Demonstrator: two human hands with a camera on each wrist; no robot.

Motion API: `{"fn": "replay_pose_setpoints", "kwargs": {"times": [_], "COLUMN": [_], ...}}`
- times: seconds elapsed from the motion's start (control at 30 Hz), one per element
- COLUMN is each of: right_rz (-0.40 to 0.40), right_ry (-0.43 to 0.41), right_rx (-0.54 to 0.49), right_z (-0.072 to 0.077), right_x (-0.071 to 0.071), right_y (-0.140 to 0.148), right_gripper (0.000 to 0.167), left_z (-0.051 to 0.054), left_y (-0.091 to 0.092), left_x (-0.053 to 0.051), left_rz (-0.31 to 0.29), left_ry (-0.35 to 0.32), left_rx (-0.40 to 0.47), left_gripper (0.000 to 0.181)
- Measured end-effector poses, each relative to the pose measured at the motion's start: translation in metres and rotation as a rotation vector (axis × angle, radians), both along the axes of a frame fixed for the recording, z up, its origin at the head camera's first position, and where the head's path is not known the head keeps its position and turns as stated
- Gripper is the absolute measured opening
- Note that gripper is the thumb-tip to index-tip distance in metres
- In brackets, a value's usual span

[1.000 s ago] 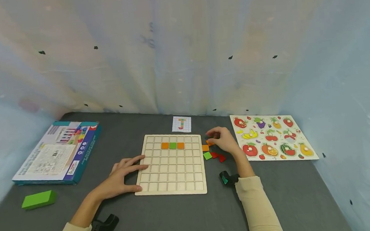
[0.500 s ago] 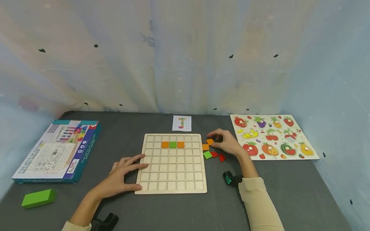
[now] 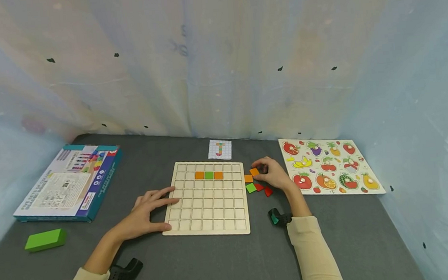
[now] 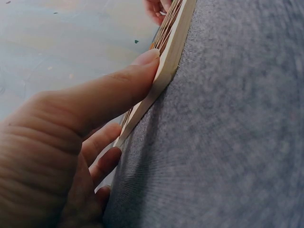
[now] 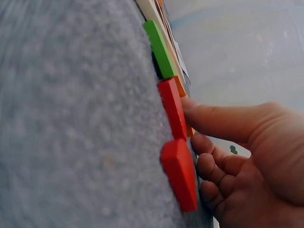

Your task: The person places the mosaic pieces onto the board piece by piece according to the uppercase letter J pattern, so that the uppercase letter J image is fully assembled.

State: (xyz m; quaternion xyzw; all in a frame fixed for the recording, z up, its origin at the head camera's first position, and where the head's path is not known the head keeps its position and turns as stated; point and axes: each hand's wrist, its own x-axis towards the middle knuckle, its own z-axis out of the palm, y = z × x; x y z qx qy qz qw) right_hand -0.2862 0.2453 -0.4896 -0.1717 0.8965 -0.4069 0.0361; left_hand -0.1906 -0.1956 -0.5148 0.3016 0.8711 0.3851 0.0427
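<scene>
A square wooden grid board lies on the dark table. My left hand rests on its left edge, with fingers spread and the thumb on the rim near the front corner. In one upper row sit an orange tile, a green tile and another orange tile. Right of the board, my right hand pinches a loose orange tile between thumb and fingers. Around it lie a second orange tile, a green tile and two red pieces.
Behind the board lies a small card printed with a coloured grid pattern. A fruit puzzle board is at the right. On the left are a flat box and a green block. A pale curtain hangs behind.
My right hand has shifted slightly right, and its fingers have settled around the loose orange tile, which now shows more. My left hand stays on the board's edge.
</scene>
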Motion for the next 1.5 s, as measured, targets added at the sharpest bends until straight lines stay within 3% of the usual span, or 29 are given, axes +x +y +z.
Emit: {"fn": "replay_pose_setpoints", "kwargs": {"times": [0.4, 1.23, 1.4, 1.5], "right_rz": [-0.021, -0.047, -0.039, 0.021], "right_ry": [0.012, -0.019, 0.010, 0.033], "right_rx": [0.020, -0.007, -0.056, -0.093], "right_z": [0.003, 0.006, 0.013, 0.023], "right_x": [0.001, 0.003, 0.003, 0.008], "right_y": [-0.002, -0.005, -0.014, -0.033], "right_gripper": [0.023, 0.022, 0.015, 0.017], "left_z": [0.001, -0.001, -0.001, -0.002], "left_y": [0.000, 0.001, 0.001, 0.000], "left_x": [-0.001, -0.002, -0.002, -0.002], "left_rz": [-0.007, -0.010, -0.011, -0.010], "left_ry": [-0.007, 0.006, 0.005, 0.012], "left_rx": [-0.005, 0.004, 0.004, 0.001], "left_gripper": [0.068, 0.068, 0.068, 0.068]}}
